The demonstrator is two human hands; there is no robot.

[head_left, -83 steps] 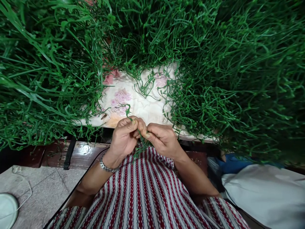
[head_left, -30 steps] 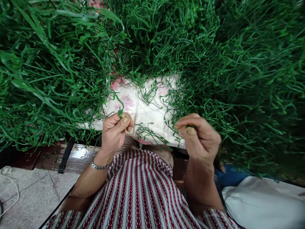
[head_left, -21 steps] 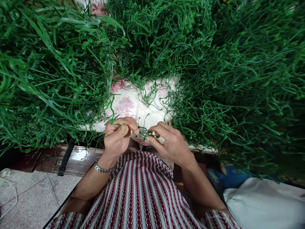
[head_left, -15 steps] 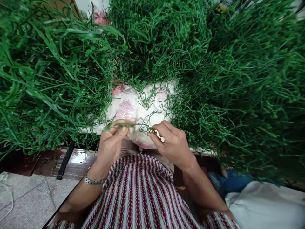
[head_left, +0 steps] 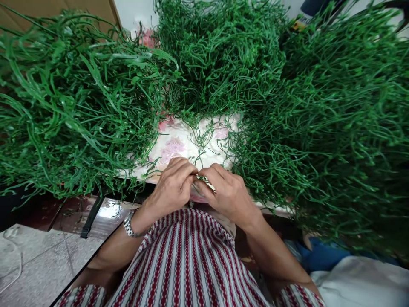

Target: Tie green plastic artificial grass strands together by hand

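Observation:
My left hand [head_left: 174, 183] and my right hand [head_left: 223, 187] meet at their fingertips over the front of a floral cloth [head_left: 172, 147]. Both are closed in a pinch on thin green plastic stems [head_left: 202, 179], a bit of which shows between the right thumb and forefinger. The left fingers hide most of what they grip. A few loose stems [head_left: 204, 138] lie on the cloth just beyond my hands.
Large heaps of green artificial plant pieces surround the cloth: wider-leaved ones [head_left: 79, 106] at left, thin-stemmed ones at the back [head_left: 220, 55] and right [head_left: 335, 128]. A cardboard panel [head_left: 92, 10] stands behind. White fabric [head_left: 367, 281] lies at lower right.
My left hand has moved right, from holding a green strand apart to meeting the right fingertips. The right hand stays nearly in place. The view has shifted slightly.

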